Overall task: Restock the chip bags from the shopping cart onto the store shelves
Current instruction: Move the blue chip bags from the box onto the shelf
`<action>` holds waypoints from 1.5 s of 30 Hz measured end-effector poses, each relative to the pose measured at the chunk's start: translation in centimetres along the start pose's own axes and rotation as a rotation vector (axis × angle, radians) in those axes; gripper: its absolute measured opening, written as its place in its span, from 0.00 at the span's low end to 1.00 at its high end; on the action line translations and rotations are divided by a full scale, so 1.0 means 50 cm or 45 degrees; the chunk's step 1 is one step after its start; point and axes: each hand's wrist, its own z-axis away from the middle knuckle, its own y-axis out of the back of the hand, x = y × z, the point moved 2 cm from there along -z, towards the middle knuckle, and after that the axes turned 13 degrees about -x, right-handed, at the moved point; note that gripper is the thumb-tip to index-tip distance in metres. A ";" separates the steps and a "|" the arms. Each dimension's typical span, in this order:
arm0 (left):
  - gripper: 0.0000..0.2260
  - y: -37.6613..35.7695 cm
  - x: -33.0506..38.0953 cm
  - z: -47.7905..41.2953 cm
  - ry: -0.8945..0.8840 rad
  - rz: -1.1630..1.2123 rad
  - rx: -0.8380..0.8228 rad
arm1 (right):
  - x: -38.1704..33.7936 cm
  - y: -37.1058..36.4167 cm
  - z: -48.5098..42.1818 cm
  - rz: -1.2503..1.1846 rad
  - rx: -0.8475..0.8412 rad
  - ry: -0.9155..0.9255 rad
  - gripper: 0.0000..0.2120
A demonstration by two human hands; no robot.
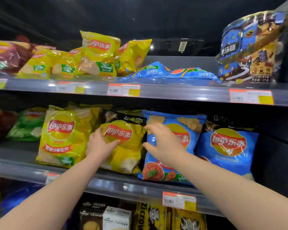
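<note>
Left grip (100, 143) splayed flat, right grip (163, 141) half-curled, both stretched forward.

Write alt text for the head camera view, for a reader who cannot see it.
Two hands set a black-topped yellow chip bag on the middle shelf: the left hand rests on its front, the right hand curls at its right edge, beside blue bags.
</note>
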 end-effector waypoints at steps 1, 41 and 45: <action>0.41 0.005 -0.012 -0.005 0.010 0.027 -0.043 | -0.022 -0.016 -0.017 -0.065 -0.095 -0.034 0.27; 0.54 -0.033 -0.110 -0.009 -0.301 -0.268 -0.482 | -0.027 -0.124 -0.191 -1.100 0.166 -0.741 0.29; 0.52 -0.035 -0.117 -0.006 -0.346 -0.308 -0.451 | -0.025 -0.121 -0.187 -0.976 0.090 -0.738 0.27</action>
